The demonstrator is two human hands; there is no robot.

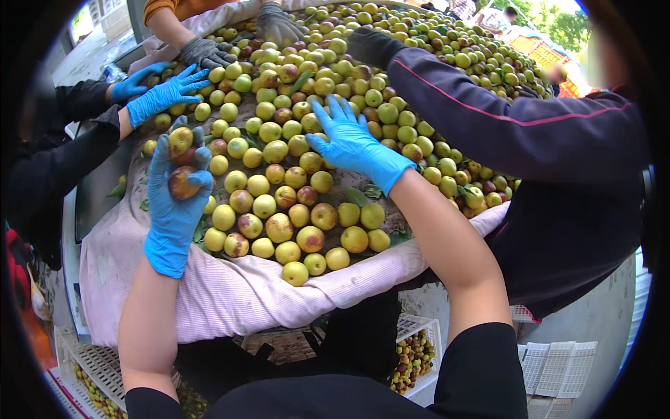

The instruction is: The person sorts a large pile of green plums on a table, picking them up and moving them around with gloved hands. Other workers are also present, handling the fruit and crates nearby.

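My left hand (178, 194), in a blue disposable glove, is closed around a few jujube fruits (183, 182), brownish red and yellow. It is raised over the left side of the sorting table. My right hand (343, 139), gloved the same way, lies palm down with fingers spread on the yellow-green jujubes (272, 150) at the middle of the heap. Whether a fruit is under its palm is hidden. In front of me, loose jujubes (310, 239), some with russet patches, lie near the padded edge. Green leaves (356, 197) are scattered among them.
A pink ribbed cloth (235, 298) covers the table's near edge. Co-workers' gloved hands (167, 94) reach in from the left, with others (277, 23) at the far side. A dark sleeve (460, 105) crosses at right. White plastic crates (419, 361) of jujubes stand below.
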